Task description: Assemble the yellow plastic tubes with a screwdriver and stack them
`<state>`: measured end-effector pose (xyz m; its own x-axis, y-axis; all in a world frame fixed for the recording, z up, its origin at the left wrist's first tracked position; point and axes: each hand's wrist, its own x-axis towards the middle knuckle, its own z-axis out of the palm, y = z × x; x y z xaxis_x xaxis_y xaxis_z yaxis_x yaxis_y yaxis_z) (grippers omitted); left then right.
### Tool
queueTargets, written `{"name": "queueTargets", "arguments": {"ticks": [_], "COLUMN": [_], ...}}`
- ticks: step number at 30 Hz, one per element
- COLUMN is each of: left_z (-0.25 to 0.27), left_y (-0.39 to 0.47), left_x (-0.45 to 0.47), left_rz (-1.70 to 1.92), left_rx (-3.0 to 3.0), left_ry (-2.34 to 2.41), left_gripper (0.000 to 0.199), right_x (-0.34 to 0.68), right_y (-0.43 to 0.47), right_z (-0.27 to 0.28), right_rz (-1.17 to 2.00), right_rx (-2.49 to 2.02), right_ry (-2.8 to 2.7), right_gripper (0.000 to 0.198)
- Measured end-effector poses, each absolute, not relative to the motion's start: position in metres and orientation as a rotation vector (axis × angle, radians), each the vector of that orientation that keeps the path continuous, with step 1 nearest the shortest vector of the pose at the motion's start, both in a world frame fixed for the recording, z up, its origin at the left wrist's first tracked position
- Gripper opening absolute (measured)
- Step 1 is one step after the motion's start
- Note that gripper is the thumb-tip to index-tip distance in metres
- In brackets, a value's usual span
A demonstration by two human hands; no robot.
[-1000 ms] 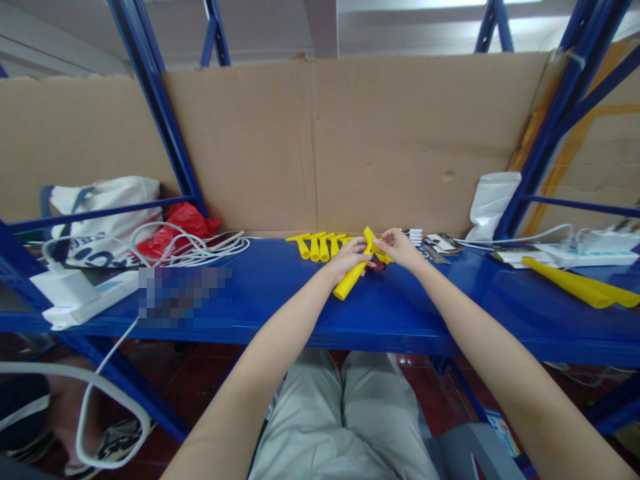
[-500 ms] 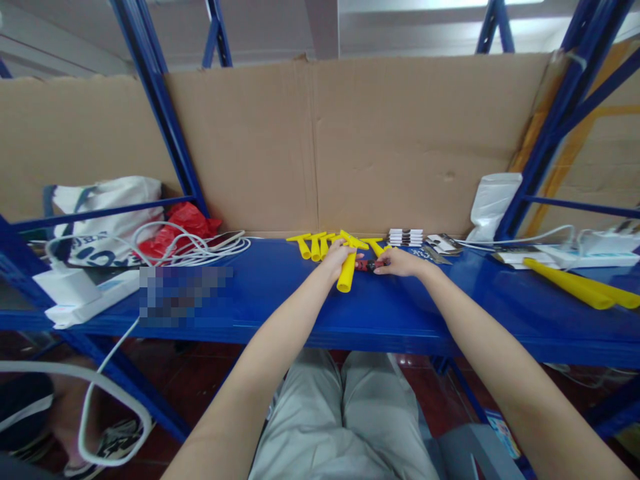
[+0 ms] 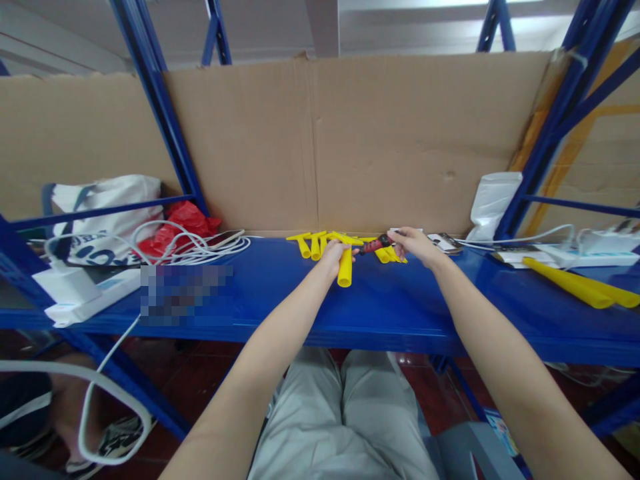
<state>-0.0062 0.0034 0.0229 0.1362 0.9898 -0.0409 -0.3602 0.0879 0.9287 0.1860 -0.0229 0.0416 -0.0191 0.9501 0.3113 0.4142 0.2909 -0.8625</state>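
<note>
My left hand [image 3: 333, 259] is closed around a yellow T-shaped piece [image 3: 345, 272], whose hollow tube end points toward me. My right hand [image 3: 411, 243] grips the end of a slim red-and-black tool [image 3: 371, 246]; its kind is not clear. The tool slants down leftward, and its left end meets the yellow piece beside my left fingers. Whether that end goes into the piece is hidden. Behind my left hand lie several similar yellow T-shaped pieces [image 3: 304, 249]. More yellow pieces [image 3: 384, 255] lie below the tool, near my right fingers.
Long yellow tubes [image 3: 575, 285] lie at the right of the blue shelf [image 3: 280, 293], near a white power strip [image 3: 585, 256]. White cables [image 3: 215, 250], a red bag [image 3: 186, 223] and a cloth bag [image 3: 107, 217] are at left. A cardboard panel [image 3: 400, 133] stands behind.
My right hand has moved up and slightly right, raising the tool's right end so it now slants. The yellow piece in my left hand has shifted slightly upward.
</note>
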Motion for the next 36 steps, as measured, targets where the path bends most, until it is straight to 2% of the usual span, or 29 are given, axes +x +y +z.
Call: {"name": "queueTargets", "arguments": {"ticks": [10, 16, 24, 36], "left_z": [0.019, 0.016, 0.014, 0.016], "left_y": [0.001, 0.001, -0.001, -0.008], "left_x": [-0.002, -0.001, 0.003, 0.004], "left_rz": [1.150, 1.120, 1.072, 1.044], "left_rx": [0.980, 1.035, 1.114, 1.138], "left_ry": [0.929, 0.990, 0.954, 0.942], "left_gripper": [0.040, 0.047, 0.041, 0.038], "right_x": [0.194, 0.210, 0.209, 0.201], "right_y": [-0.015, -0.003, 0.000, -0.007], "right_z": [0.049, 0.047, 0.046, 0.049], "right_rz": [0.416, 0.269, 0.309, 0.359], "right_rx": [-1.005, -0.956, -0.967, -0.875], "right_ry": [-1.059, -0.966, -0.924, -0.851], "right_gripper": [0.040, 0.039, 0.044, 0.037]}}
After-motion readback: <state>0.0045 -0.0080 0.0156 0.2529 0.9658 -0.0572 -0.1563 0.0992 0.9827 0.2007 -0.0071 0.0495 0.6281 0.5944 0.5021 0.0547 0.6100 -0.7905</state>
